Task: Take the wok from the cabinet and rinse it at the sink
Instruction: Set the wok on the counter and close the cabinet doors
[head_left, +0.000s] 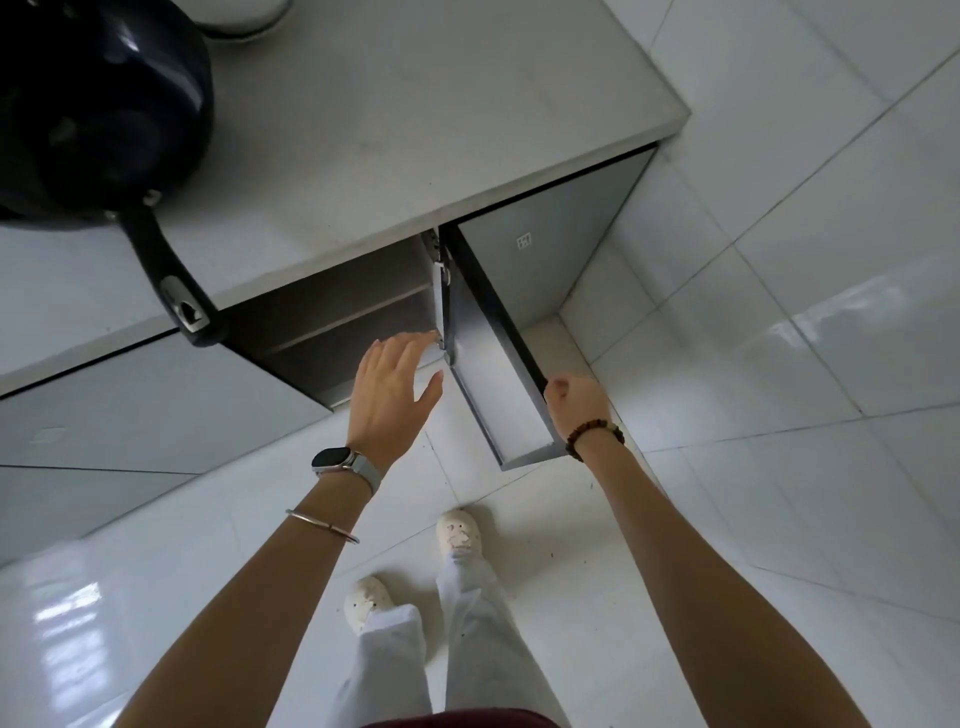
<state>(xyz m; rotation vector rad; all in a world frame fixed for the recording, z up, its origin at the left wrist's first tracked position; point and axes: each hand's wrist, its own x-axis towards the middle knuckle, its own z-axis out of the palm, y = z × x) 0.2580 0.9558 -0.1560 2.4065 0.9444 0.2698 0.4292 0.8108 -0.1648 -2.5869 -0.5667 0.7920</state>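
A dark, glossy wok sits on the grey countertop at the upper left, its black handle jutting past the counter's front edge. Below the counter a cabinet stands open, with bare shelves showing inside. My right hand grips the top outer edge of the swung-out cabinet door. My left hand hovers with fingers spread in front of the opening, holding nothing. No sink is in view.
A white rounded object sits at the counter's far edge. Shut grey cabinet fronts run to the left and right of the opening. Glossy white floor tiles spread below, with my feet near the door.
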